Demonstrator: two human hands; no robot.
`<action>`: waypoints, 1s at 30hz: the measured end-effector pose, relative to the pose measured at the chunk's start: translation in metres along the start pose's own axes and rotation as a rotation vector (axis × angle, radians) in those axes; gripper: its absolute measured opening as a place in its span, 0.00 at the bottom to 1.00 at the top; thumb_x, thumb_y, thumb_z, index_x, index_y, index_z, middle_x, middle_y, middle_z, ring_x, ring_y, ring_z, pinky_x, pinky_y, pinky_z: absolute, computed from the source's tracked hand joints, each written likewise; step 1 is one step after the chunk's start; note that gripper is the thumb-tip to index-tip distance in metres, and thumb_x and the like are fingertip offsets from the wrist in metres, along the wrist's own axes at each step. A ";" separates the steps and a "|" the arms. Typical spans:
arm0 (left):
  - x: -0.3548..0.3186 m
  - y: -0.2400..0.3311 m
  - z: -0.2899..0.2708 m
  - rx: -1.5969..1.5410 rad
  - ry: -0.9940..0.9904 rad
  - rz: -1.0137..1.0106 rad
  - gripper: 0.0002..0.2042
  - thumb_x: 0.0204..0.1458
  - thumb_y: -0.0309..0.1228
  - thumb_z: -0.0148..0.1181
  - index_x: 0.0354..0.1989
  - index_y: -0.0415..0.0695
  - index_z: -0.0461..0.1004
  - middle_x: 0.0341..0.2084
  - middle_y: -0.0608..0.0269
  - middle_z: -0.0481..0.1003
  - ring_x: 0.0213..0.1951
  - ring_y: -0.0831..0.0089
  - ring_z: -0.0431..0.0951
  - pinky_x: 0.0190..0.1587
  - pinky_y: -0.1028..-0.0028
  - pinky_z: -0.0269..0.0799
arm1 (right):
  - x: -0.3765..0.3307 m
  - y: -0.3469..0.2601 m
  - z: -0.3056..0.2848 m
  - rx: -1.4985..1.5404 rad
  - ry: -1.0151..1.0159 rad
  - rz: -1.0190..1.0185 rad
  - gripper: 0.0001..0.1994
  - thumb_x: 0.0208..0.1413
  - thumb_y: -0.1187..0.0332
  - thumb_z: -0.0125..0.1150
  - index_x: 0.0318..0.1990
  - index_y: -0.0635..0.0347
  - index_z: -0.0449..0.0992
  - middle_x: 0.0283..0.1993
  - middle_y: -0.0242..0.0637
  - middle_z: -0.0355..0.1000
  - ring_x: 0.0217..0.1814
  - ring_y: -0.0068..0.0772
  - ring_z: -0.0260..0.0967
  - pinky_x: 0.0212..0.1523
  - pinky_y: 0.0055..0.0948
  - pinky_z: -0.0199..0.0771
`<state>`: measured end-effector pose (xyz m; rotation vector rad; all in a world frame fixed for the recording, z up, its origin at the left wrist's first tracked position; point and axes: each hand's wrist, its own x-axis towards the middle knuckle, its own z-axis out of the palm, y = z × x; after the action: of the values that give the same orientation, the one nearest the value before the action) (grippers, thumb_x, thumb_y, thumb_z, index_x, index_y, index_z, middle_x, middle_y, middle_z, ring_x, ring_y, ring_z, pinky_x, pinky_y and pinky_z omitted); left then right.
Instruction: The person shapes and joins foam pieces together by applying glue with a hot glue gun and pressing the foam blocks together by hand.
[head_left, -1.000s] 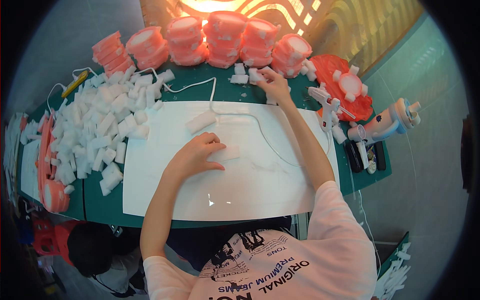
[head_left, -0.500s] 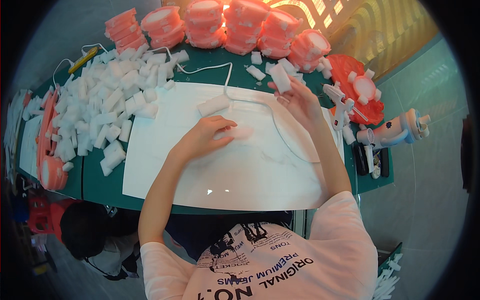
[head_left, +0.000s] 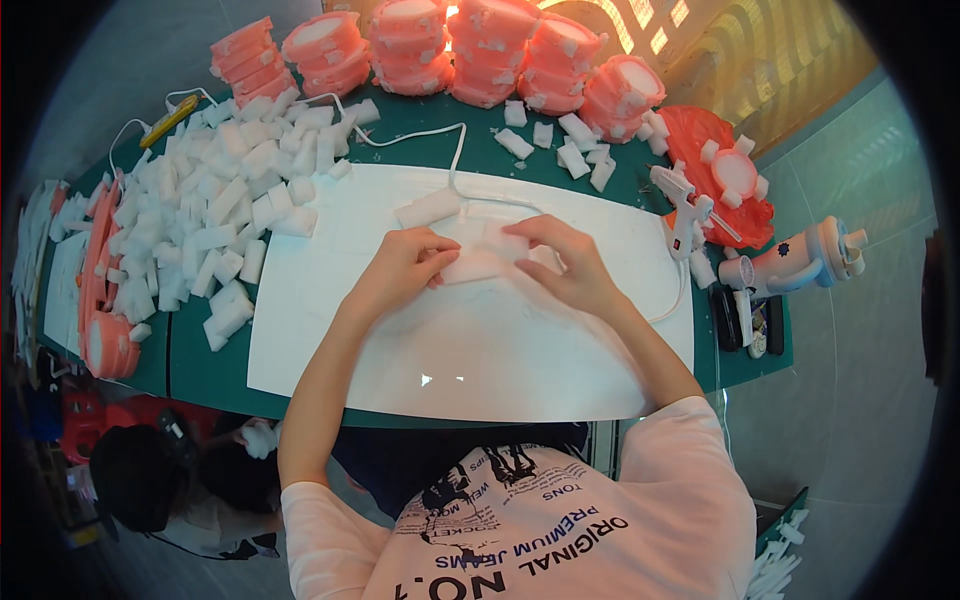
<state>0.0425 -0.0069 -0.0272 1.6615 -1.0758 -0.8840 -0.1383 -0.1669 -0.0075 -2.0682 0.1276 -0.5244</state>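
Note:
Above the white board [head_left: 420,350], my two hands face each other over pale foam pieces. My left hand [head_left: 405,265] pinches the near-left end of a white foam block [head_left: 475,263]. Opposite it, my right hand [head_left: 565,262] has thumb and fingers closed on a second white foam piece [head_left: 508,243], which appears to meet the first. Glare washes out their edges, so I cannot tell whether they are joined. Another foam block [head_left: 428,208] lies just beyond my left hand, beside a white cord [head_left: 459,160].
A large heap of white foam blocks [head_left: 215,190] covers the left side. Stacked pink foam rings [head_left: 410,45] line the back. At right are a glue gun [head_left: 682,210], a red plastic bag [head_left: 690,140] and a pale bottle [head_left: 800,260]. Another person [head_left: 150,480] is at lower left.
My right hand has come down and left, from near the back-right foam pieces to my left hand, bringing the foam block it held. My left hand's fingers have closed on a foam block.

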 end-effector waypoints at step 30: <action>-0.002 0.012 0.003 0.410 0.087 0.318 0.17 0.39 0.26 0.65 0.40 0.38 0.73 0.32 0.62 0.71 0.27 0.75 0.69 0.29 0.78 0.66 | 0.058 0.065 -0.068 -0.781 0.510 0.025 0.14 0.41 0.72 0.63 0.38 0.63 0.73 0.39 0.46 0.72 0.41 0.44 0.66 0.42 0.36 0.67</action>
<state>0.0363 -0.0083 -0.0162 1.7670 -1.4811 -0.3974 -0.1071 -0.2726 -0.0132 -2.6166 0.7583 -1.1086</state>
